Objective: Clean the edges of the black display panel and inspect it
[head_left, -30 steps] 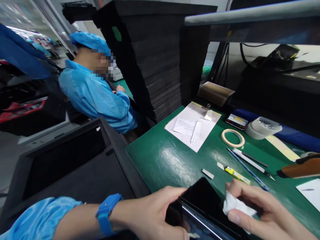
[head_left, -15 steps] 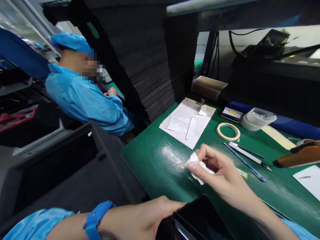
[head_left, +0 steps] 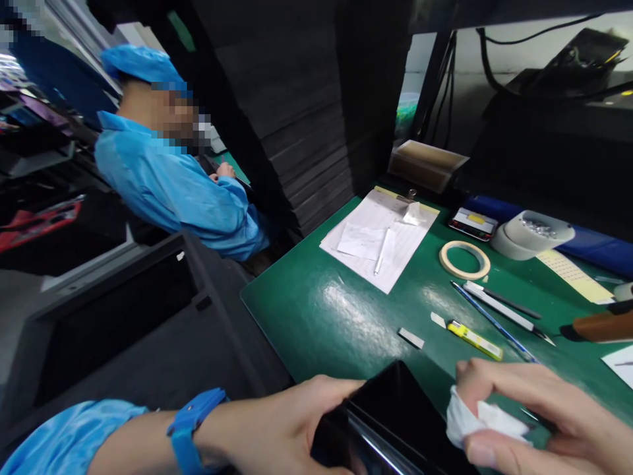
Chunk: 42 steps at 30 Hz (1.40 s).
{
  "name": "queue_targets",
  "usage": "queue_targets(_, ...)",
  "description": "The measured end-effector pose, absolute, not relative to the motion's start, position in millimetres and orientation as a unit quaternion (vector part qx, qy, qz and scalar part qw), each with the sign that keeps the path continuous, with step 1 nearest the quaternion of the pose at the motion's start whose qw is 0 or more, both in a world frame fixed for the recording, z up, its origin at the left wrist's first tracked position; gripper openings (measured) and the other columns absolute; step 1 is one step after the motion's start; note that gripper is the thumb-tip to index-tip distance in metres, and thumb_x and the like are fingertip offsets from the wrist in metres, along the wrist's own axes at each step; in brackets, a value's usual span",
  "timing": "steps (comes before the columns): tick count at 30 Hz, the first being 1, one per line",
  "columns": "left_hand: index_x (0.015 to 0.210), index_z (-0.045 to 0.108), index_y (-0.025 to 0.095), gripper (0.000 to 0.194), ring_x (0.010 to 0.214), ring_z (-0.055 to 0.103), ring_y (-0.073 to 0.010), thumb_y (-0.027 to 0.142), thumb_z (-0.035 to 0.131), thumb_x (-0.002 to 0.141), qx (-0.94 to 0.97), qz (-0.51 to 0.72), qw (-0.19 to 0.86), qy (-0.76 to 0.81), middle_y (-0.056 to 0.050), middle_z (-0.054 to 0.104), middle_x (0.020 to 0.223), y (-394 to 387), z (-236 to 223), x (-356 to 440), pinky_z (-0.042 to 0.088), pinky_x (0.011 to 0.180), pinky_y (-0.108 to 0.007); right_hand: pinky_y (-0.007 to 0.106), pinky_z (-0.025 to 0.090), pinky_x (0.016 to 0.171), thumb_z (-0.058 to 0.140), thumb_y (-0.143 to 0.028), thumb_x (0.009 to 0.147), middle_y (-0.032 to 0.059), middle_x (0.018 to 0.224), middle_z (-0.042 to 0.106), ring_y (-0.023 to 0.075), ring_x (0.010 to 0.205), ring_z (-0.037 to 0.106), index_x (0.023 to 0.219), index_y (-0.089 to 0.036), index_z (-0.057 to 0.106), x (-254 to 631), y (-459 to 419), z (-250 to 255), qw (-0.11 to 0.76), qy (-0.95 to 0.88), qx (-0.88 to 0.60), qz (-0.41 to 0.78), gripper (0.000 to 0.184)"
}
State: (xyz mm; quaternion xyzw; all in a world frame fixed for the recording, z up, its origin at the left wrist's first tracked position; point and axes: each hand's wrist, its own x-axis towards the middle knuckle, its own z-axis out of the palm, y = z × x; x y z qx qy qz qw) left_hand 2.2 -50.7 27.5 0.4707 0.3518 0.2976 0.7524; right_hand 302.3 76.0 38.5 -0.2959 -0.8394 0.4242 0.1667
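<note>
My left hand (head_left: 281, 422), with a blue band (head_left: 195, 422) at the wrist, is closed round a glossy black device (head_left: 395, 422) with a shiny edge; its exact kind I cannot tell. The device is tilted near the bottom of the view and runs out of the picture. My right hand (head_left: 534, 409) pinches a crumpled white wipe (head_left: 475, 419) between thumb and fingers, close to the device's right side. On the green table (head_left: 297, 323) beyond lie a yellow utility knife (head_left: 475, 340) and a small grey strip (head_left: 411, 338).
A clipboard with papers (head_left: 363, 211) and a white pen (head_left: 382, 252) lies farther back. To its right are a tape roll (head_left: 465, 260), several pens and a white cup (head_left: 539, 231). A black foam-lined case (head_left: 217, 316) stands left; a co-worker in blue (head_left: 168, 178) sits beyond.
My right hand has moved right and down with the wipe, toward the device. The yellow knife and the small grey strip have come into sight. My left hand still holds the device.
</note>
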Motion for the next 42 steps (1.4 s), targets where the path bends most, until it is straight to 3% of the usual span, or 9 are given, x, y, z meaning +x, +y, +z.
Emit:
queue_targets(4, 0.1, 0.062, 0.018, 0.026, 0.084, 0.055, -0.0145, 0.017, 0.076, 0.078, 0.463, 0.281, 0.76, 0.359, 0.0, 0.063, 0.096, -48.9, 28.8, 1.4, 0.05, 0.077, -0.026, 0.012, 0.057, 0.063, 0.082, -0.058, 0.101, -0.0071, 0.085, 0.073, 0.0127, 0.075, 0.068, 0.092, -0.036, 0.077, 302.5, 75.7, 40.0, 0.08, -0.82, -0.265, 0.502, 0.024)
queue_targets(11, 0.101, 0.062, 0.019, 0.029, 0.083, 0.054, -0.014, 0.017, 0.076, 0.076, 0.458, 0.274, 0.765, 0.362, -0.001, 0.064, 0.098, -47.2, 35.4, 3.1, 0.049, 0.076, -0.025, 0.015, 0.052, 0.07, 0.076, -0.053, 0.108, -0.0058, 0.09, 0.074, 0.0108, 0.078, 0.07, 0.099, -0.029, 0.074, 257.0, 77.0, 45.8, 0.169, -0.81, -0.246, 0.505, 0.025)
queue_targets(16, 0.095, 0.061, 0.019, 0.023, 0.075, 0.051, -0.0117, 0.018, 0.076, 0.078, 0.458, 0.263, 0.755, 0.389, 0.002, 0.061, 0.088, -45.7, 36.6, 8.4, 0.046, 0.067, -0.023, 0.018, 0.043, 0.061, 0.07, -0.043, 0.114, -0.0065, 0.082, 0.064, 0.0097, 0.067, 0.055, 0.102, -0.025, 0.069, 229.1, 82.1, 41.8, 0.279, -0.814, -0.246, 0.447, 0.022)
queue_targets(18, 0.091, 0.061, 0.019, 0.018, 0.074, 0.05, -0.0106, 0.017, 0.075, 0.08, 0.46, 0.276, 0.756, 0.374, 0.003, 0.059, 0.086, -45.6, 36.2, 10.6, 0.046, 0.066, -0.022, 0.019, 0.043, 0.062, 0.069, -0.041, 0.115, -0.0064, 0.086, 0.065, 0.0099, 0.07, 0.057, 0.105, -0.027, 0.068, 229.2, 80.0, 47.1, 0.302, -0.818, -0.243, 0.426, 0.018)
queue_targets(23, 0.096, 0.059, 0.021, 0.027, 0.066, 0.045, -0.0077, 0.007, 0.073, 0.077, 0.449, 0.3, 0.765, 0.35, 0.008, 0.054, 0.079, -45.0, 33.9, 12.5, 0.041, 0.059, -0.018, 0.023, 0.049, 0.077, 0.055, -0.027, 0.121, -0.0024, 0.099, 0.065, 0.0118, 0.086, 0.064, 0.115, -0.025, 0.062, 230.7, 56.1, 54.8, 0.283, -0.89, -0.163, 0.318, 0.009)
queue_targets(28, 0.088, 0.057, 0.021, 0.026, 0.068, 0.047, -0.01, 0.008, 0.073, 0.071, 0.468, 0.305, 0.746, 0.362, 0.006, 0.056, 0.079, -45.4, 29.4, 10.8, 0.042, 0.059, -0.021, 0.033, 0.041, 0.073, 0.05, -0.02, 0.121, 0.0019, 0.096, 0.063, 0.0157, 0.08, 0.057, 0.116, -0.021, 0.061, 219.6, 45.7, 42.6, 0.306, -0.924, -0.152, 0.172, 0.012)
queue_targets(31, 0.088, 0.059, 0.02, 0.025, 0.075, 0.052, -0.0133, 0.011, 0.073, 0.07, 0.47, 0.296, 0.744, 0.371, 0.003, 0.06, 0.083, -46.7, 28.4, 8.3, 0.047, 0.067, -0.025, 0.033, 0.043, 0.072, 0.054, -0.02, 0.119, 0.0015, 0.096, 0.065, 0.0163, 0.083, 0.059, 0.112, -0.022, 0.063, 223.9, 57.4, 42.5, 0.309, -0.918, -0.167, 0.186, 0.012)
queue_targets(37, 0.091, 0.061, 0.018, 0.028, 0.074, 0.053, -0.0144, 0.016, 0.076, 0.067, 0.477, 0.277, 0.738, 0.388, 0.001, 0.062, 0.083, -47.0, 25.8, 5.5, 0.048, 0.065, -0.025, 0.028, 0.048, 0.078, 0.062, -0.025, 0.117, -0.0004, 0.101, 0.064, 0.0154, 0.09, 0.062, 0.114, -0.026, 0.064, 236.8, 66.5, 51.8, 0.344, -0.887, -0.219, 0.216, 0.004)
queue_targets(42, 0.086, 0.056, 0.021, 0.024, 0.071, 0.05, -0.0129, 0.019, 0.075, 0.071, 0.503, 0.298, 0.716, 0.382, 0.004, 0.054, 0.079, -46.9, 23.2, 7.5, 0.044, 0.062, -0.024, 0.031, 0.045, 0.084, 0.052, -0.022, 0.121, -0.0006, 0.1, 0.064, 0.0156, 0.09, 0.061, 0.116, -0.025, 0.061, 227.3, 46.1, 48.7, 0.29, -0.918, -0.144, 0.23, 0.011)
